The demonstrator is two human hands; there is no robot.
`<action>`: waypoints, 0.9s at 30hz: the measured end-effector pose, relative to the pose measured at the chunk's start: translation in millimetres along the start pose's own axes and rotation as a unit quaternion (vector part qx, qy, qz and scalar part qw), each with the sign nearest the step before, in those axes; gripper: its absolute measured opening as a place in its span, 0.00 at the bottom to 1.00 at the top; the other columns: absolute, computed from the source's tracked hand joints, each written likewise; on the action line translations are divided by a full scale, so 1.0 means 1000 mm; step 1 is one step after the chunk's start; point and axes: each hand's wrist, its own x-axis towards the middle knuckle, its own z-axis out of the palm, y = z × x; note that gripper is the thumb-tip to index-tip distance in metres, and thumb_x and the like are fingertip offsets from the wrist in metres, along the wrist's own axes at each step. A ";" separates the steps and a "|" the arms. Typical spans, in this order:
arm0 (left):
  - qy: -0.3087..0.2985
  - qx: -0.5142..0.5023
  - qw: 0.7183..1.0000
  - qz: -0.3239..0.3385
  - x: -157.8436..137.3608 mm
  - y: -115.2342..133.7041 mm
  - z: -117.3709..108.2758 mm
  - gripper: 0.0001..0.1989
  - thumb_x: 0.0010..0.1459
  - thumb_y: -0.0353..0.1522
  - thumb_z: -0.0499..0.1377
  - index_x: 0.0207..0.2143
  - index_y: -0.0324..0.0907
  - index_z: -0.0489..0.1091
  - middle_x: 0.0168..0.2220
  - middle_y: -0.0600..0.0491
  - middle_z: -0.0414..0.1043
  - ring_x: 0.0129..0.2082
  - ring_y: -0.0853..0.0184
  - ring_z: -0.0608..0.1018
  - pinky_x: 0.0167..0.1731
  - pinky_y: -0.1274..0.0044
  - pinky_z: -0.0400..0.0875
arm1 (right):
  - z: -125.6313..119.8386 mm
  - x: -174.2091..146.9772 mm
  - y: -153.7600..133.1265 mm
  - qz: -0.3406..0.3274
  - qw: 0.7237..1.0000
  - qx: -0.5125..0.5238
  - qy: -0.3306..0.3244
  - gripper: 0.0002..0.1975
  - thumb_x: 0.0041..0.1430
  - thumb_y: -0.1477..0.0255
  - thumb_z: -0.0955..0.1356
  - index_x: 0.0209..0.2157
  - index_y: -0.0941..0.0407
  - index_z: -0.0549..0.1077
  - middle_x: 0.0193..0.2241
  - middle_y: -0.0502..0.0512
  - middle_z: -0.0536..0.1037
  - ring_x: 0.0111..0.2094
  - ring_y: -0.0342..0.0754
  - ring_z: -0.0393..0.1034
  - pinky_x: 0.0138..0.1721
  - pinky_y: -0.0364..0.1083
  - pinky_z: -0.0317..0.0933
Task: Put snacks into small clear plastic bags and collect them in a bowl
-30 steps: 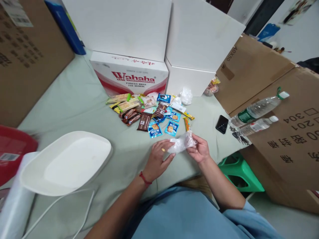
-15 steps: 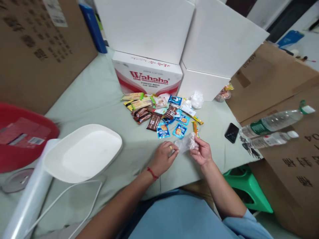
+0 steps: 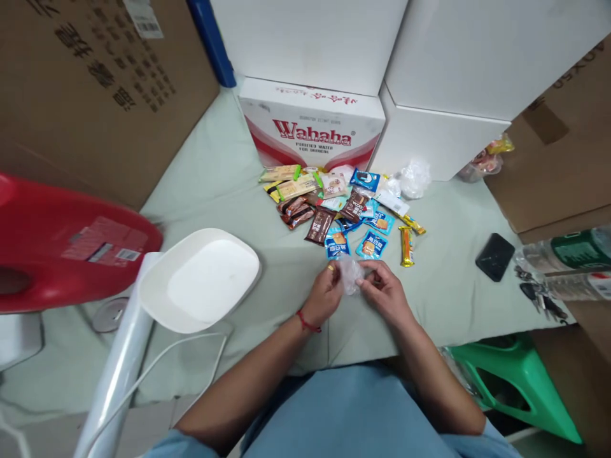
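Between my two hands is a crumpled clear plastic bag, held just above the cloth-covered table. My left hand, with a ring and a red cord at the wrist, pinches the bag's left side. The fingers of my right hand are closed on its right side. Right beyond the hands lie blue snack packets, brown cocoa packets, and pale long wrapped snacks. A yellow stick packet lies apart, to the right of the pile.
A white tray with a cable and a plastic roll are on the left, beside a red container. White boxes stand behind the snacks. A black phone, keys and bottles are at right, above a green stool.
My hands have come closer together, and the bag between them is bunched smaller. The camera view has shifted, so the table things appear moved in the picture.
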 end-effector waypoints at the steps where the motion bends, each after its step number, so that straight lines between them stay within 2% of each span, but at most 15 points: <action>1: 0.000 -0.024 1.000 -0.005 0.000 0.001 0.000 0.18 0.59 0.45 0.66 0.42 0.43 0.69 0.39 0.51 0.75 0.38 0.65 0.76 0.41 0.73 0.71 | 0.003 0.005 -0.001 -0.007 1.000 -0.015 -0.005 0.15 0.54 0.68 0.77 0.45 0.46 0.82 0.41 0.52 0.74 0.27 0.42 0.63 0.27 0.43 0.60; 4: 0.007 -0.046 0.999 -0.021 0.002 0.001 -0.001 0.19 0.55 0.41 0.70 0.43 0.42 0.70 0.40 0.50 0.75 0.38 0.65 0.77 0.40 0.74 0.72 | 0.008 0.017 -0.005 0.007 1.000 -0.028 -0.011 0.14 0.52 0.68 0.78 0.43 0.46 0.83 0.35 0.50 0.74 0.26 0.42 0.62 0.26 0.43 0.58; 7: 0.035 -0.028 0.999 -0.016 0.005 0.001 -0.005 0.14 0.53 0.39 0.72 0.34 0.41 0.73 0.36 0.51 0.74 0.37 0.67 0.75 0.39 0.75 0.70 | 0.011 0.023 -0.007 0.030 1.000 -0.001 -0.007 0.14 0.50 0.70 0.78 0.41 0.48 0.82 0.27 0.48 0.72 0.24 0.43 0.61 0.23 0.42 0.56; 9: 0.055 -0.046 0.997 -0.020 0.006 0.000 -0.008 0.15 0.52 0.40 0.72 0.29 0.41 0.73 0.33 0.52 0.72 0.35 0.68 0.73 0.38 0.75 0.69 | 0.011 0.023 -0.005 0.046 0.999 0.016 -0.006 0.13 0.52 0.68 0.78 0.41 0.49 0.81 0.22 0.45 0.70 0.21 0.42 0.59 0.22 0.41 0.54; 11: 0.062 -0.079 0.994 -0.038 0.008 -0.001 -0.009 0.17 0.52 0.43 0.72 0.28 0.41 0.72 0.29 0.54 0.71 0.31 0.69 0.72 0.35 0.75 0.69 | 0.011 0.023 -0.004 0.069 0.997 0.033 -0.004 0.12 0.54 0.64 0.78 0.40 0.51 0.80 0.19 0.43 0.68 0.19 0.41 0.58 0.21 0.41 0.52; 15: 0.100 -0.131 0.984 -0.065 0.011 -0.001 -0.011 0.20 0.53 0.48 0.69 0.32 0.41 0.71 0.30 0.55 0.72 0.30 0.70 0.72 0.33 0.76 0.70 | 0.007 0.026 -0.006 0.107 0.989 0.095 0.025 0.16 0.51 0.60 0.79 0.35 0.53 0.76 0.21 0.43 0.68 0.18 0.38 0.56 0.20 0.39 0.50; 19: 0.146 -0.181 0.969 -0.080 0.013 0.004 -0.013 0.19 0.51 0.46 0.69 0.30 0.41 0.71 0.29 0.56 0.71 0.30 0.70 0.72 0.34 0.75 0.71 | -0.005 0.024 -0.012 0.126 0.982 0.128 0.052 0.20 0.45 0.59 0.81 0.34 0.54 0.75 0.25 0.44 0.70 0.19 0.37 0.56 0.19 0.39 0.51; 21: 0.157 -0.201 0.963 -0.087 0.013 0.009 -0.014 0.17 0.49 0.44 0.70 0.29 0.42 0.71 0.29 0.56 0.72 0.30 0.70 0.72 0.34 0.75 0.71 | -0.018 0.022 -0.015 0.098 0.986 0.094 0.093 0.20 0.47 0.58 0.80 0.35 0.55 0.75 0.26 0.45 0.71 0.20 0.37 0.57 0.20 0.40 0.52; 23: 0.160 -0.214 0.959 -0.091 0.012 0.013 -0.014 0.16 0.46 0.42 0.71 0.29 0.42 0.72 0.29 0.56 0.73 0.30 0.70 0.73 0.34 0.75 0.71 | -0.038 0.025 -0.020 0.018 0.979 0.028 0.201 0.19 0.51 0.58 0.78 0.37 0.55 0.75 0.27 0.46 0.72 0.21 0.39 0.61 0.22 0.41 0.56; 25: 0.152 -0.221 0.959 -0.095 0.011 0.016 -0.014 0.13 0.44 0.39 0.71 0.28 0.42 0.73 0.28 0.56 0.73 0.30 0.70 0.73 0.33 0.76 0.69 | -0.063 0.040 -0.030 -0.099 0.931 -0.050 0.347 0.17 0.57 0.58 0.76 0.40 0.54 0.74 0.31 0.47 0.73 0.24 0.40 0.64 0.26 0.42 0.61; 27: 0.138 -0.225 0.959 -0.103 0.010 0.018 -0.013 0.11 0.42 0.36 0.71 0.28 0.41 0.75 0.28 0.56 0.74 0.29 0.70 0.73 0.32 0.76 0.68 | -0.088 0.070 -0.045 -0.200 0.866 -0.122 0.443 0.15 0.62 0.58 0.72 0.43 0.53 0.72 0.37 0.50 0.73 0.28 0.42 0.67 0.30 0.44 0.66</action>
